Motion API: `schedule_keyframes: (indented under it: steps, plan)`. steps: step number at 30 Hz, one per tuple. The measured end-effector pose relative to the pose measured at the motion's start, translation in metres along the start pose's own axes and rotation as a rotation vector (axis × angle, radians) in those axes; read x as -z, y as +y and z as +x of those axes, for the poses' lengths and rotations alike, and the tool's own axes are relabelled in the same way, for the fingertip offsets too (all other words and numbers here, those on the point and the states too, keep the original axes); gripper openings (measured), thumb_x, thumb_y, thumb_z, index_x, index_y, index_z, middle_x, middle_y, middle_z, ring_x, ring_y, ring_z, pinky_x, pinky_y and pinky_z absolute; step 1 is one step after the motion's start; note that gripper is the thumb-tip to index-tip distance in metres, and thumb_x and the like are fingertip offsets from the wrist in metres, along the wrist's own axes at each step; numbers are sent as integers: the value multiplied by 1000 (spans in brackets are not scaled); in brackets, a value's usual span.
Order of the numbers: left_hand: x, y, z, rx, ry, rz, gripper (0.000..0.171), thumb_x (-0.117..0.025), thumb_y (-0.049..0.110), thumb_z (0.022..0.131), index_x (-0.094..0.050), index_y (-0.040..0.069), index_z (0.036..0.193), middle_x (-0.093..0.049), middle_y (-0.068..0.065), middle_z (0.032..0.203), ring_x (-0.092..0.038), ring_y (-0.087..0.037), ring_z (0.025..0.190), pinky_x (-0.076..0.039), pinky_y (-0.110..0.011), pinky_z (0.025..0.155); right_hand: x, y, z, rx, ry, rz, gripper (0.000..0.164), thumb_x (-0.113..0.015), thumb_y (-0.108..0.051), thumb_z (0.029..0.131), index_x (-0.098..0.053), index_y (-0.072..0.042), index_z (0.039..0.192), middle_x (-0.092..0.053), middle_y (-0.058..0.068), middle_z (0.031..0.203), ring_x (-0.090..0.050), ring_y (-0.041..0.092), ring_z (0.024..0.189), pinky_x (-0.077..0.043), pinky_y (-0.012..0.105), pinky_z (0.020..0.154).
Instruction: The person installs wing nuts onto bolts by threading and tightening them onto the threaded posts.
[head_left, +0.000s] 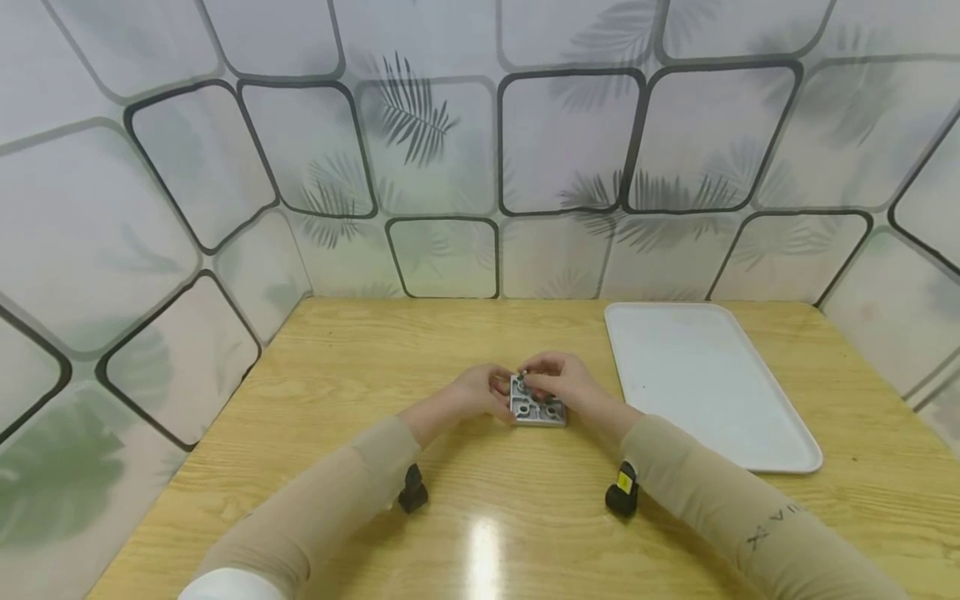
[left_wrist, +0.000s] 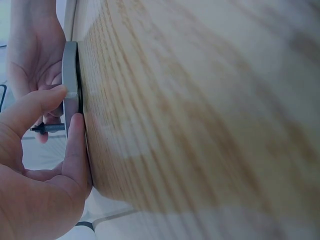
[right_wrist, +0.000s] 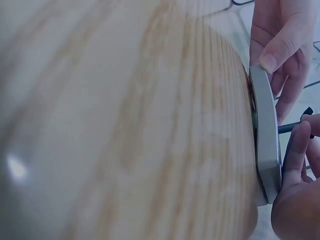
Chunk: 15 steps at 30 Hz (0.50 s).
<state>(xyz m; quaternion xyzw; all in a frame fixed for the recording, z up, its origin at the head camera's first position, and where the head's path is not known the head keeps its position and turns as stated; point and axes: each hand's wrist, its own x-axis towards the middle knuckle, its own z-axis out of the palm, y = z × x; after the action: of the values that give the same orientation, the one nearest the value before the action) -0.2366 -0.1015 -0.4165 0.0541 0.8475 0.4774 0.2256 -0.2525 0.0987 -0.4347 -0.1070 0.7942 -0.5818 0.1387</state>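
A square grey metal plate [head_left: 538, 420] with round bosses and recesses lies on the wooden table, and its thin side shows in the left wrist view. The left hand [head_left: 476, 392] grips the plate's left edge, thumb and fingers along its side. From the plate's recessed face sticks up a dark threaded bolt [left_wrist: 54, 128] with a black head. Fingers of the right hand [head_left: 567, 384] pinch this bolt close to its head, as the right wrist view shows. Part of the plate is hidden beneath the right hand.
A white rectangular tray [head_left: 701, 383] lies on the table [head_left: 390, 342] to the right of the hands, close to the right forearm. Patterned fabric walls [head_left: 442, 167] stand behind the table and at both sides. Each wrist carries a small black camera.
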Motion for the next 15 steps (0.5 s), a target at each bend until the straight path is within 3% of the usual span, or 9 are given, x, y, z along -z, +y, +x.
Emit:
schedule_keyframes:
  steps: [15]
  plan:
    - [0, 2, -1, 3, -1, 11, 80, -89, -1, 79, -52, -2, 150, -68, -16, 127, -70, -23, 108, -57, -36, 103, -4, -1, 3, -64, 95, -40, 22, -76, -9, 96, -74, 1, 115, -75, 5, 99, -65, 8, 77, -55, 21, 72]
